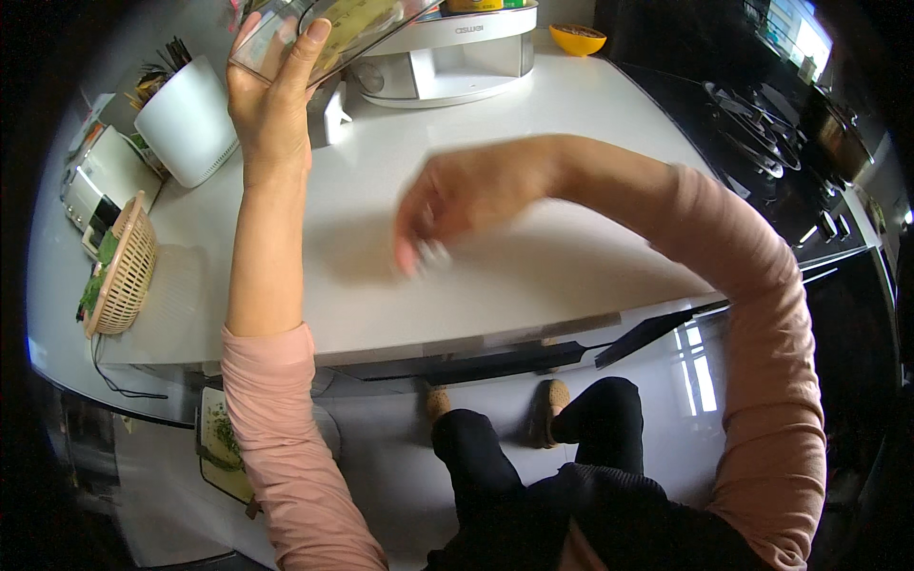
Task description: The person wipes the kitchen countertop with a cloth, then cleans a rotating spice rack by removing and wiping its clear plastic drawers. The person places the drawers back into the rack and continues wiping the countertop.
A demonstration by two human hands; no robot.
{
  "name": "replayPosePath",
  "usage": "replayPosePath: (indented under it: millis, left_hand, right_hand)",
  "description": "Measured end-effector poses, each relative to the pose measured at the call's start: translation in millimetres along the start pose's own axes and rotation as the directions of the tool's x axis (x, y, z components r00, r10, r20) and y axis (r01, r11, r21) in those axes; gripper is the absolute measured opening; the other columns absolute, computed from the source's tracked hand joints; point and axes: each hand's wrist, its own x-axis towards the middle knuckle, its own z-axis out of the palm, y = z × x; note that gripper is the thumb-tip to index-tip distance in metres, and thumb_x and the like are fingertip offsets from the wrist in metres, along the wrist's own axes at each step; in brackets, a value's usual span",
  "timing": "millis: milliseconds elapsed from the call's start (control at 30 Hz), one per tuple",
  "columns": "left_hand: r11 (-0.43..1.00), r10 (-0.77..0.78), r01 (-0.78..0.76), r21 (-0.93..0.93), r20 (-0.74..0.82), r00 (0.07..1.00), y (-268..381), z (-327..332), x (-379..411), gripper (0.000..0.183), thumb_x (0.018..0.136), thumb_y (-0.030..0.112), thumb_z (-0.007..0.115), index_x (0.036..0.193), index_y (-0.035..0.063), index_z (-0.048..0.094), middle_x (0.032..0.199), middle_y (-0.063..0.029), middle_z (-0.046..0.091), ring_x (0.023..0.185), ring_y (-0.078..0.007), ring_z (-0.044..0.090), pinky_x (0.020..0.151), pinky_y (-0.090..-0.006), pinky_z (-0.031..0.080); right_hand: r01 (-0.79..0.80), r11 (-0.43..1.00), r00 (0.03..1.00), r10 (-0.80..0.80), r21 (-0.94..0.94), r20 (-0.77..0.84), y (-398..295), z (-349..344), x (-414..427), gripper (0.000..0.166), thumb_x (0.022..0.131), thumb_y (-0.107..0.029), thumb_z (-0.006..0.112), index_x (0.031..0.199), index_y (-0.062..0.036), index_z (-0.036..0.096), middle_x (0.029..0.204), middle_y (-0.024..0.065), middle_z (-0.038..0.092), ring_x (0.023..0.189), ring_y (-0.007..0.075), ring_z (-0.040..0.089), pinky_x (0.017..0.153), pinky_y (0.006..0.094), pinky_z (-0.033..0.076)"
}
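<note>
My left hand (270, 118) is raised at the top left and grips a clear plastic container (360, 32) with something yellow-green inside. The thumb lies along its near side, and the frame's top edge cuts off part of it. Over the white countertop (371, 314), my right hand (464, 196) hangs bent at the wrist with its fingers pointing down, blurred by motion. A small whitish blur (434, 257) shows at its fingertips; whether the fingers hold something is unclear.
A two-tier white organizer (471, 32) stands behind the hands, near an orange bowl (577, 41). On the left are a white utensil holder (187, 121) and a beige plastic basket (128, 278) with green leaves. A gas stove (757, 135) with a pot (839, 135) is at right. Below left lies a board (218, 442) with chopped greens.
</note>
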Motion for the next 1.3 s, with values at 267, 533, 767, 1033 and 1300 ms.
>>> replayPosePath:
  millis: [267,533,767,1033,1300]
  left_hand:
    - [1.0,-0.021,0.02,-0.015,-0.023,1.0,-3,-3,-3,0.082,0.07,0.02,0.077,0.129,-0.0033,0.026,0.126,-0.0231,0.04,0.115,-0.0251,0.045,0.095,-0.036,0.041]
    - [0.992,-0.044,0.048,-0.119,0.035,0.998,-4,21,-4,0.077,0.072,0.014,0.075,0.129,-0.0035,0.026,0.124,-0.0207,0.041,0.11,-0.0209,0.047,0.093,-0.0323,0.042]
    - [0.997,-0.075,0.076,-0.016,0.062,0.995,-11,4,-8,0.08,0.07,0.018,0.077,0.13,-0.0012,0.028,0.126,-0.0208,0.04,0.114,-0.0229,0.044,0.094,-0.0331,0.04]
    - [0.998,-0.034,0.025,0.062,0.136,0.99,-18,5,-8,0.076,0.075,0.019,0.072,0.132,0.0012,0.024,0.118,-0.0113,0.052,0.109,-0.0194,0.049,0.094,-0.0399,0.039]
    - [0.995,-0.016,0.002,0.101,0.142,0.99,-20,-3,-8,0.079,0.073,0.021,0.074,0.131,-0.001,0.024,0.125,-0.0193,0.044,0.113,-0.0236,0.047,0.094,-0.0378,0.041]
  right_hand:
    - [-0.414,0.91,0.897,0.409,-0.006,0.166,-31,65,-202,0.017,0.087,-0.01,0.052,0.096,-0.0102,0.066,0.093,0.0073,0.065,0.081,0.0164,0.061,0.076,0.0303,0.049]
    - [-0.89,0.438,0.456,0.845,-0.127,-0.281,-1,139,-341,0.012,0.076,-0.003,0.059,0.082,-0.0073,0.068,0.084,0.008,0.066,0.078,0.0198,0.063,0.072,0.0323,0.052]
    - [-0.456,0.831,0.609,0.031,-0.318,-0.792,-37,50,-228,0.016,0.083,-0.001,0.054,0.096,-0.0061,0.062,0.092,0.0113,0.063,0.084,0.0207,0.064,0.073,0.0337,0.055]
    - [-0.434,0.849,0.677,0.088,-0.3,-0.731,18,57,-136,0.013,0.082,-0.001,0.058,0.09,-0.007,0.067,0.094,0.0094,0.063,0.085,0.0211,0.062,0.077,0.0302,0.051]
    - [0.096,0.98,0.986,-0.07,0.176,-0.151,-37,91,-89,0.016,0.083,-0.007,0.05,0.094,-0.0027,0.061,0.083,0.0109,0.063,0.076,0.02,0.06,0.07,0.0329,0.049]
